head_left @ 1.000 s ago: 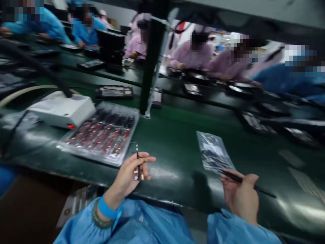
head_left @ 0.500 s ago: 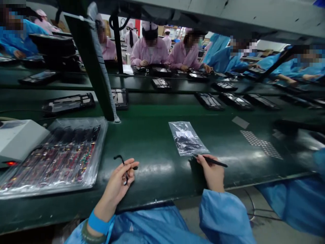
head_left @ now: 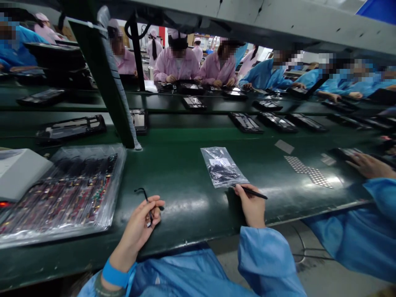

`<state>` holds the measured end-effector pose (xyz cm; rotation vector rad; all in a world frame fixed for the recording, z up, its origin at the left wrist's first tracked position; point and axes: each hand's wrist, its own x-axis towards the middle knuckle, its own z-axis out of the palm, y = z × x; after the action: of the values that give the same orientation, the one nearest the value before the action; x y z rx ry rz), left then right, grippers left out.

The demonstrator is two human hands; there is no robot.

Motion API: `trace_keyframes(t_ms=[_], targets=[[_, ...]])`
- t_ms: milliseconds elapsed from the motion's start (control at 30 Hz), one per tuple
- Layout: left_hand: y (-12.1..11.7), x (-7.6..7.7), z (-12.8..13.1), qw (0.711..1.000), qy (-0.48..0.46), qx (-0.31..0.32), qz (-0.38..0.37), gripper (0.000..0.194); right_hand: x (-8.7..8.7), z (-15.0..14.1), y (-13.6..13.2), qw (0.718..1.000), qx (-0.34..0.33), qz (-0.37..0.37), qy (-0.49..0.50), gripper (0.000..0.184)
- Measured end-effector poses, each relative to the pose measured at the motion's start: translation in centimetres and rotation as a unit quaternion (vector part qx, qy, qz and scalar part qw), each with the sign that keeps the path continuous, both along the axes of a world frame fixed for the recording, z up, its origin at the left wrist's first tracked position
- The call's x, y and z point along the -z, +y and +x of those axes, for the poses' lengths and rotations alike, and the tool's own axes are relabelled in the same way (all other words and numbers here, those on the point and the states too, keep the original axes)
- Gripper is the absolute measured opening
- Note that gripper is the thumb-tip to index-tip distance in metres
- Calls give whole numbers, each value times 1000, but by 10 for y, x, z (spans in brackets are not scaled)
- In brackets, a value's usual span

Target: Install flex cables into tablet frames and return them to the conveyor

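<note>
where left fingers (head_left: 154, 198) pinch, a black cable (head_left: 145, 195) runs between.

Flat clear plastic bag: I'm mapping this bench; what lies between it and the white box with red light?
Head view: a clear plastic tray of multicoloured parts, then glossy green bench before the bag.

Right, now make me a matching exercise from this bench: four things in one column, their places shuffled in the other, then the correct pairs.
Things
1. slim black tool
2. clear plastic tray
3. thin black strip
4. clear bag

Places
A. held in the left hand
B. lying at the tip of the slim black tool
C. held in the right hand
D. next to the white box

Right pairs
1-C
2-D
3-A
4-B
</note>
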<state>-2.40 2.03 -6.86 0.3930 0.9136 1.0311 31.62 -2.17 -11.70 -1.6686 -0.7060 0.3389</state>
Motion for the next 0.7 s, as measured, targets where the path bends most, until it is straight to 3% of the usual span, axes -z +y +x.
trace_keyframes(t_ms=[700], targets=[[6, -4, -4, 996, -68, 3, -63, 17, -3, 0, 9, 1000, 9, -21, 16, 45]])
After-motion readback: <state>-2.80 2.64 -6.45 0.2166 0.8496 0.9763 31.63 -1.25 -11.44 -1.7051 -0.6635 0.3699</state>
